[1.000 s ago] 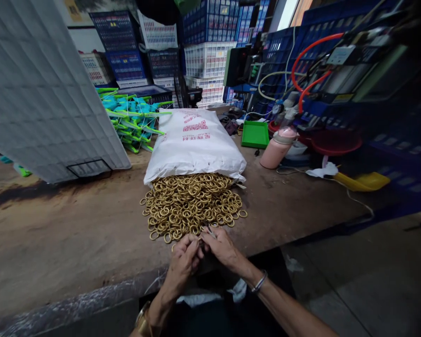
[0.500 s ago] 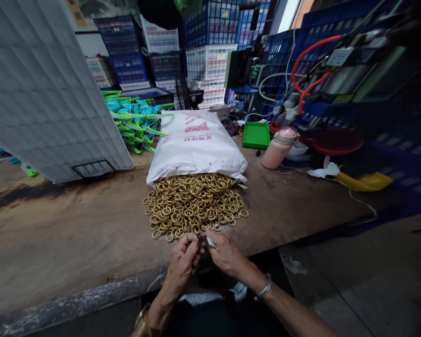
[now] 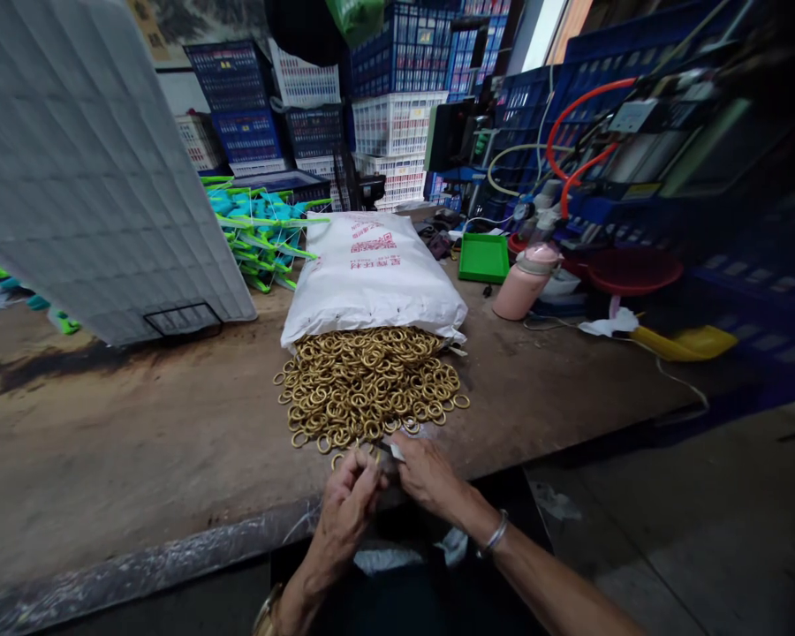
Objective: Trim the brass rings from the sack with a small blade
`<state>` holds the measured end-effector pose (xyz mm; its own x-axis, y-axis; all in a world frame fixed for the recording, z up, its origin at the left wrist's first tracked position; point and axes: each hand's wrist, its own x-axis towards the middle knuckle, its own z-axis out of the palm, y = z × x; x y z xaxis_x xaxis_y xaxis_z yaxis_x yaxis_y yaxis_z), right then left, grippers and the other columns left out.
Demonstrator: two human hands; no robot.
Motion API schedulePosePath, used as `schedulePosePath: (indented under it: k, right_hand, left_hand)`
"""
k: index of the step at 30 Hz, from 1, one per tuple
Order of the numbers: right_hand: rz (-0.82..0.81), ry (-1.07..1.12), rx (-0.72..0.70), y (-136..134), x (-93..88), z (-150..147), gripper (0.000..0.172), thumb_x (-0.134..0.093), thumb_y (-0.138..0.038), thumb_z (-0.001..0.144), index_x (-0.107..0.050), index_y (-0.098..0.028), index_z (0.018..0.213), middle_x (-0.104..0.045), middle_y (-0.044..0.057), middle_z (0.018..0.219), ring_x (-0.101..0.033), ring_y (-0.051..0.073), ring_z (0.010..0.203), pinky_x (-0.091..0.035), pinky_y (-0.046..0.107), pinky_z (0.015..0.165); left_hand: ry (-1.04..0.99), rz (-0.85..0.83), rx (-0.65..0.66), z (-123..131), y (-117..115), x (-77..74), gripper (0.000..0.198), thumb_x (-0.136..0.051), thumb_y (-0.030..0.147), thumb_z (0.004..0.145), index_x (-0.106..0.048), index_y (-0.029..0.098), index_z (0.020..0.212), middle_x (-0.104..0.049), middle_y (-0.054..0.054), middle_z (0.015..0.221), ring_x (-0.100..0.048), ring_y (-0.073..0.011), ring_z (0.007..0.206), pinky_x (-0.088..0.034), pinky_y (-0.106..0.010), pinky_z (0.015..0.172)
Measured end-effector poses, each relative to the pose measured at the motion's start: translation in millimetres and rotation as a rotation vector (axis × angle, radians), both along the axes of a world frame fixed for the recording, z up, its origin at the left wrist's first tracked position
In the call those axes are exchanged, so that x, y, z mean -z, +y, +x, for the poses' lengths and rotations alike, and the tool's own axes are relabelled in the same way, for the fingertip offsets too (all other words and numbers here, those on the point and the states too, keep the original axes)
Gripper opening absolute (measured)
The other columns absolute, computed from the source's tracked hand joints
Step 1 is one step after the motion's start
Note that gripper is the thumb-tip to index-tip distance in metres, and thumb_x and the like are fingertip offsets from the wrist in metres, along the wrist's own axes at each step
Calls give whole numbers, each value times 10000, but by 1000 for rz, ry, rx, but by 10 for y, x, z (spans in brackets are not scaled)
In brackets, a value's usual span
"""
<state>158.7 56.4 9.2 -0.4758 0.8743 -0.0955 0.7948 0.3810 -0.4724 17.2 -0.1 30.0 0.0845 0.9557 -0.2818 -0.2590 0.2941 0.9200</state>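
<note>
A heap of gold-coloured rings [image 3: 371, 380] spills over the near side of the table, right in front of my hands. My left hand [image 3: 350, 499] is closed in a pinch at the heap's near edge, with a gold ring [image 3: 374, 451] showing at its fingertips. My right hand [image 3: 429, 475] is wrapped round a small thin tool [image 3: 385, 447] with a dark tip and a whitish part; its exact kind is unclear. The tip points left, toward the rings just above my left fingers. One loose ring [image 3: 336, 461] lies beside my left hand.
Behind the heap lies a white printed sack [image 3: 377, 283]. A grey ribbed panel [image 3: 106, 177] stands at left, with green and turquoise pieces [image 3: 265, 230] behind it. On the right are a green tray [image 3: 483, 257], a pink bottle [image 3: 525, 287] and a machine with orange hoses [image 3: 573, 190].
My hands have moved slightly apart, the left one lower. The right hand's tool now reaches toward the rings. A loose ring shows beside my left fingers. The view has shifted slightly.
</note>
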Motion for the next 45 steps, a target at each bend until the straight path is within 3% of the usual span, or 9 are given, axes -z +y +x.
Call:
schedulePosePath:
  k: [5,7,11,17,23,29,33,38,45]
  right_hand:
    - [81,-28,88,61,150,7,232,-388,-71,681,-506,-168,856,-568,26,651,-463,126,552,-216,252,530]
    - [116,26,88,50,174,-49,220,-381,-66,687,-501,-177,836,-570,20,665,-479,127,578,-230,245,539]
    - [140,101,71,21,134,-191,277,-391,-74,702,-479,-189,938,-598,23,784,-524,138,687,-273,230,588]
    - [121,-66,60,33,73,-324,223,-420,-130,760,-487,-204,959,-610,34,808,-548,159,724,-274,252,606]
    - [167,-72,64,61,144,-309,190,-397,-124,771,-502,-197,911,-601,24,766,-528,145,671,-252,253,580]
    - [178,-6,50,78,76,-209,228,-387,-82,744,-531,-186,885,-576,29,801,-494,135,702,-279,235,610]
    - [163,34,33,75,27,-143,298,-382,-47,710,-543,-185,919,-575,41,856,-495,143,769,-310,230,663]
    - [162,179,-61,15,-30,-123,251,-383,-41,705,-543,-184,835,-561,34,816,-482,149,782,-332,235,703]
    - [125,281,-216,-95,-153,-182,242,-407,-48,689,-547,-189,827,-556,24,804,-485,144,753,-350,234,688]
  left_hand:
    - [-175,-71,101,-6,-165,-59,280,-542,439,760,-524,161,736,-442,55,492,-268,-34,372,-177,-171,359]
    - [-228,-108,53,-38,-174,-18,281,-544,430,761,-553,149,769,-435,52,479,-290,-43,386,-202,-164,362]
    - [-272,-145,-101,-153,-173,52,243,-622,373,703,-554,142,735,-583,-22,686,-391,-49,448,-254,-155,363]
    - [-413,-242,-171,-309,-233,45,270,-662,317,646,-578,170,855,-590,-12,697,-475,-73,500,-308,-161,398]
    - [-542,-286,-203,-355,-211,170,224,-670,321,654,-566,126,617,-580,-33,698,-519,-93,575,-329,-164,410]
    - [-390,-207,-217,-332,-57,107,241,-693,321,632,-552,133,687,-563,-4,666,-535,-94,558,-352,-162,394]
    - [-262,-167,-213,-302,99,65,300,-680,382,626,-527,151,740,-514,42,588,-469,-59,457,-301,-137,356]
    - [-123,-104,-218,-252,237,58,353,-631,465,645,-506,165,786,-467,66,547,-391,-43,396,-242,-128,326]
    - [-11,-16,-26,-252,249,108,302,-569,440,726,-479,162,654,-385,76,505,-284,-30,378,-209,-139,340]
